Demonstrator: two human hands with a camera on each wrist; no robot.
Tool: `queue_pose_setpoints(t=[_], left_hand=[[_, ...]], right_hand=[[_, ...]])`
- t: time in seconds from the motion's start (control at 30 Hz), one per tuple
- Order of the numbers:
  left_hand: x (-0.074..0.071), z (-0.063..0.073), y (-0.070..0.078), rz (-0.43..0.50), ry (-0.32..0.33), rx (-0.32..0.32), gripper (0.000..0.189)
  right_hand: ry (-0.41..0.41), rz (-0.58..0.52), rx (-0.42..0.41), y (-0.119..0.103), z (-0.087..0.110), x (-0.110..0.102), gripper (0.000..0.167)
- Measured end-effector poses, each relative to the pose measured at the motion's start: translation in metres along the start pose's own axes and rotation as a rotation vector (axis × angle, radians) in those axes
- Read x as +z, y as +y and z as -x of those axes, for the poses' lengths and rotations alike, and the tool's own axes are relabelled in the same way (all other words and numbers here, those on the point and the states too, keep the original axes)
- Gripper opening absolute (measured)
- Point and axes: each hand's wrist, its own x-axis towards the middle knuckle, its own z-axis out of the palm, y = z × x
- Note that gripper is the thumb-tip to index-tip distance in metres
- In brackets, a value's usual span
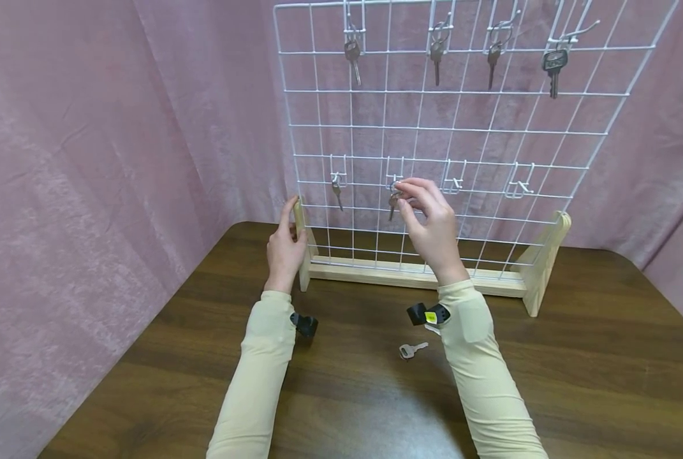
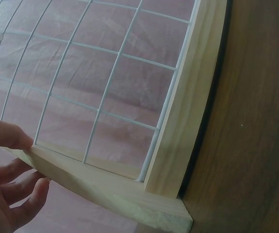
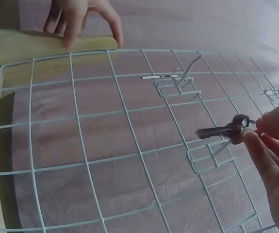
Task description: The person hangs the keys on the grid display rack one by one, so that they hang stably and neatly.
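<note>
My right hand pinches the ring of a metal key between thumb and fingers, at a hook in the lower row of a white wire grid. The key's blade points down in the head view. At the grid's left side, my left hand grips the wooden side support of the stand, fingers on both of its edges. A second key hangs on the hook left of the one where my right hand works.
Several keys hang from the upper hooks. To the right of my right hand, two lower hooks carry no key. A loose key lies on the brown table beside the right forearm. Pink cloth hangs behind.
</note>
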Motion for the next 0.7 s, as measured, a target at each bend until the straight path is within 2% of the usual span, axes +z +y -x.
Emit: queue_pose_setpoints(t=[0.27, 0.53, 0.7], left_hand=[[-0.0016, 0.0013, 0.001, 0.006, 0.004, -0.004, 0.069], [-0.0016, 0.0008, 0.001, 0.001, 0.001, -0.008, 0.069], [-0.0005, 0.0009, -0.0002, 0.004, -0.002, -0.001, 0.07]], right_hand=[[-0.07, -0.046, 0.116, 0.0, 0.0003, 0.0019, 0.031], [-0.14, -0.007, 0.23, 0.0022, 0.0013, 0.0007, 0.037], [-0.174, 0.011, 0.258, 0.0054, 0.003, -0.0007, 0.039]])
